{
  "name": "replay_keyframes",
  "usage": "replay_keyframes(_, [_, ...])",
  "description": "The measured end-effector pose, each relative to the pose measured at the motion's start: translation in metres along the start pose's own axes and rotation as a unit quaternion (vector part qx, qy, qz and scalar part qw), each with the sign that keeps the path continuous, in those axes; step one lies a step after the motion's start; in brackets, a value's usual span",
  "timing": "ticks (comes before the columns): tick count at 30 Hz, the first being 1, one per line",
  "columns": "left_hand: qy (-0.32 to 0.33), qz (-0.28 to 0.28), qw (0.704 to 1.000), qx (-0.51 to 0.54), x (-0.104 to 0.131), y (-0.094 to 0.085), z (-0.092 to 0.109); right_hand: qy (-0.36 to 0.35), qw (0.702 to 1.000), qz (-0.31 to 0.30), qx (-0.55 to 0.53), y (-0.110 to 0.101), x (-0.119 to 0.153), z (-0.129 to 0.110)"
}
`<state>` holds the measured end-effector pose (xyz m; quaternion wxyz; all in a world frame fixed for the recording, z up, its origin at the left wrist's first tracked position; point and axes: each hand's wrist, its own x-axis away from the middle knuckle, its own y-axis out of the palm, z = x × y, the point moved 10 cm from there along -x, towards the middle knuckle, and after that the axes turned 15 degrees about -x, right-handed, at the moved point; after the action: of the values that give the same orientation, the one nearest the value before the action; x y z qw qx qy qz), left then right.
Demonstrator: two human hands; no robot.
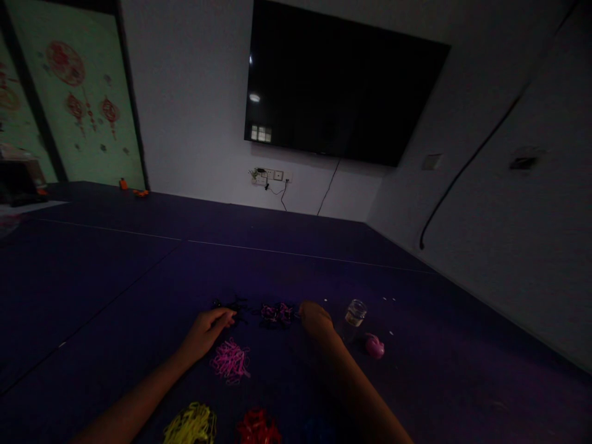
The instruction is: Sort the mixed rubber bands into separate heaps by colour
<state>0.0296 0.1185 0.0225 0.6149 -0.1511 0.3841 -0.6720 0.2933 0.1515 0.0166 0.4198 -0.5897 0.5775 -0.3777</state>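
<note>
My left hand (209,330) reaches in from the lower left, thumb and fingertips pressed together at a small pile of black rubber bands (228,304). Whatever is in that pinch is too dark to make out. To its right lies a tangled pile of pink and black rubber bands (276,314). My right hand (316,319) is closed at the right edge of this mixed pile, its fingertips mostly hidden behind the knuckles. Just below my left hand is a loose heap of pink rubber bands (230,361).
Yellow bands (192,424) and red bands (258,427) lie at the near edge. Right of my right hand are a clear glass jar (355,313) and a shiny pink object (374,346). Small white bits are scattered on the dark purple surface (250,271). A wall-mounted television (342,86) hangs beyond.
</note>
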Motion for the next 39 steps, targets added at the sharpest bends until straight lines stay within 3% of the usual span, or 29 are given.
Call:
replay_keyframes(5, [-0.004, -0.002, 1.000, 0.006, -0.001, 0.000, 0.001, -0.027, 0.999, -0.028, 0.014, -0.003, 0.015, -0.026])
replay_keyframes(7, [0.000, -0.006, 1.000, 0.004, -0.001, 0.001, 0.002, -0.082, 0.994, -0.064, -0.013, 0.004, 0.026, -0.056])
replay_keyframes(9, [0.006, -0.012, 1.000, 0.001, -0.001, 0.002, 0.001, -0.195, 0.966, -0.133, -0.109, 0.017, 0.046, -0.102])
replay_keyframes(11, [0.009, -0.011, 1.000, 0.000, -0.002, 0.003, 0.000, -0.237, 0.942, -0.162, -0.174, 0.026, 0.062, -0.132])
replay_keyframes(15, [0.010, -0.007, 1.000, 0.007, -0.002, 0.004, -0.003, -0.273, 0.925, -0.166, -0.205, 0.034, 0.074, -0.158])
replay_keyframes(17, [0.007, -0.011, 1.000, 0.010, -0.002, 0.003, -0.002, -0.269, 0.926, -0.154, -0.215, 0.028, 0.066, -0.153])
replay_keyframes(20, [0.003, -0.014, 1.000, 0.015, -0.002, 0.003, 0.001, -0.223, 0.945, -0.111, -0.212, 0.008, 0.039, -0.126])
replay_keyframes(24, [-0.008, -0.004, 1.000, 0.007, -0.002, 0.002, 0.000, -0.036, 0.993, -0.043, -0.102, -0.016, -0.001, -0.060])
replay_keyframes(26, [-0.010, 0.000, 1.000, 0.004, -0.002, 0.002, -0.002, -0.003, 0.996, -0.032, -0.082, -0.023, -0.010, -0.044])
replay_keyframes(39, [-0.007, -0.003, 1.000, 0.017, -0.002, 0.005, -0.003, 0.032, 0.996, -0.045, -0.070, -0.004, -0.027, -0.025])
